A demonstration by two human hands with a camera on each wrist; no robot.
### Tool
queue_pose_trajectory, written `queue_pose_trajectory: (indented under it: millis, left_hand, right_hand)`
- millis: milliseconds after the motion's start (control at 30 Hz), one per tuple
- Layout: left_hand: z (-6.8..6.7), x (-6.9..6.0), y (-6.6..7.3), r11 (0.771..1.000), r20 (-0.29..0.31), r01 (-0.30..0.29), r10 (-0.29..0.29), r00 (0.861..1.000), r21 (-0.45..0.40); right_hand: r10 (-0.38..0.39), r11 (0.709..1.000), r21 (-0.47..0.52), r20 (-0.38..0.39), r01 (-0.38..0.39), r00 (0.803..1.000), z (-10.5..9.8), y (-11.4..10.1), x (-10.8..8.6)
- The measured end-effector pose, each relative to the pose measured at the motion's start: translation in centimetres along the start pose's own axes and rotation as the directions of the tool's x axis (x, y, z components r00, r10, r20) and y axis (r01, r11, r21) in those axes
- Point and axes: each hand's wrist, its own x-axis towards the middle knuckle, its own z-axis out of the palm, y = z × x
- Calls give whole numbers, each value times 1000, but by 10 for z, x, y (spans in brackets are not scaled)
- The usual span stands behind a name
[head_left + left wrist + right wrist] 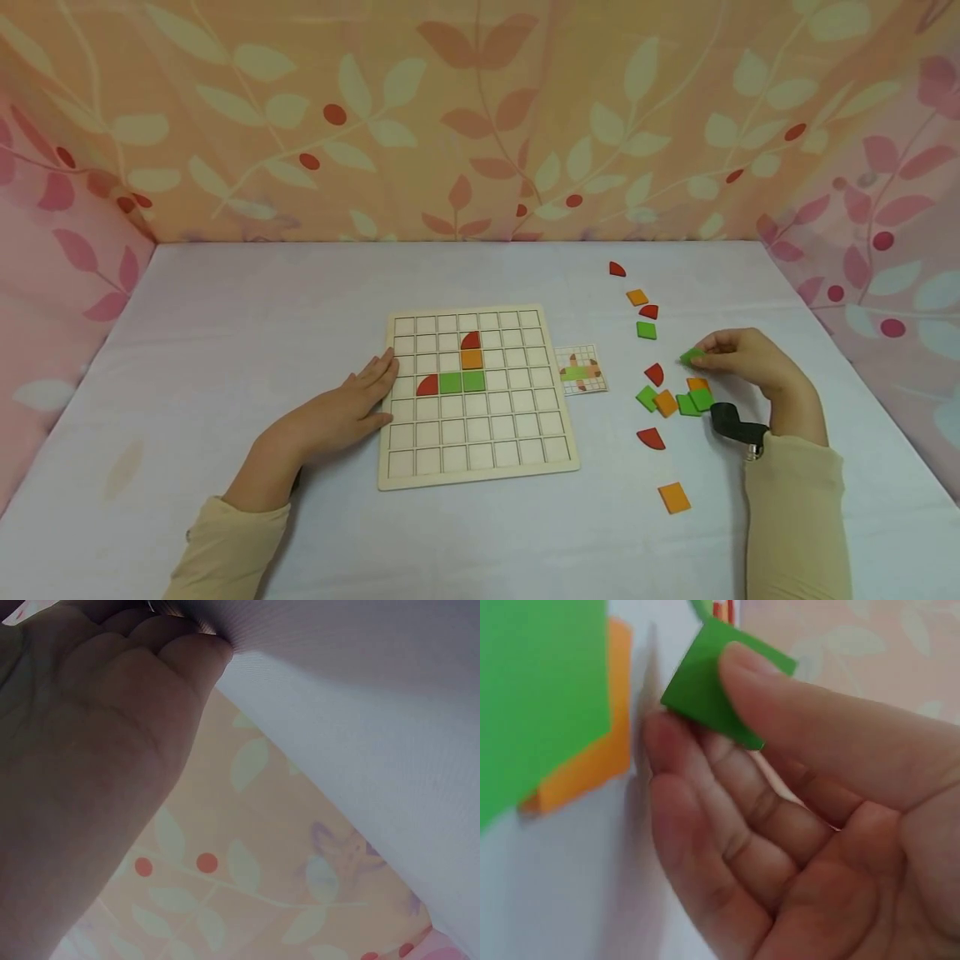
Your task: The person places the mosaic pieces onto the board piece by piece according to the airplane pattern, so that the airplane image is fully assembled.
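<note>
The right hand (pixel 738 358) pinches a green square tile (pixel 690 357) between thumb and fingers, above the loose tiles at the right. In the right wrist view the thumb of this hand (pixel 802 795) lies across the face of the green tile (pixel 705 682). The left hand (pixel 337 412) rests with spread fingers on the left edge of the wooden grid board (pixel 480 481). On the board lie a red quarter piece (pixel 471 341) above an orange square (pixel 472 359), and a row of another red piece (pixel 427 385) and two green squares (pixel 450 383).
A small pattern card (pixel 581 369) touches the board's right side. Red, orange and green pieces lie scattered to its right, among them an overlapping cluster (pixel 701 401) and an orange square (pixel 674 497) nearer the front. Patterned curtains stand behind and beside the white-covered table (pixel 262 283).
</note>
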Motion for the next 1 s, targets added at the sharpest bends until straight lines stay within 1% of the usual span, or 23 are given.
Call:
queue_pose_trajectory:
  millis: [67,133,233,367,467,567,700,733,800,900,933,1000]
  left_hand:
    - [0,0,-1,1000,0,0,0,1000,3]
    - [0,0,-2,1000,-2,-1,1,1000,3]
    - [0,-1,-3,1000,-4,-1,1,1000,6]
    - [0,-1,-3,1000,-2,5,-5,1000,14]
    - [0,-1,-3,1000,-3,0,0,1000,13]
    - [-1,-1,-2,1000,-6,-13,13,1000,8]
    - [-1,1,-1,1000,0,-12,12,1000,6]
    - [0,1,-1,1000,1,-11,11,1000,7]
    - [0,1,-1,1000,1,-11,11,1000,3]
    - [1,0,-2,1000,-2,-13,13,1000,0]
    - [1,0,-2,1000,-3,-16,16,1000,-1]
    - [1,0,-3,1000,-6,-18,18,1000,-2]
  right_hand:
    - [-13,998,62,-12,14,1000,0,-2,1]
    - [-30,989,142,-27,33,999,1,-4,2]
    - [-51,964,259,-59,65,997,5,-9,6]
    - [-68,928,361,-73,90,995,11,-19,10]
    - [-66,895,440,-42,77,997,14,-27,11]
    - [-58,844,534,7,46,998,16,-34,10]
    - [-77,797,604,64,23,995,20,-43,9]
    - [-87,794,608,75,24,993,21,-46,9]
    - [-99,797,604,97,20,990,25,-52,11]
    - [-121,810,586,124,26,985,32,-63,15]
    - [-126,818,575,125,32,984,34,-67,17]
    - [-146,824,565,131,47,981,40,-74,20]
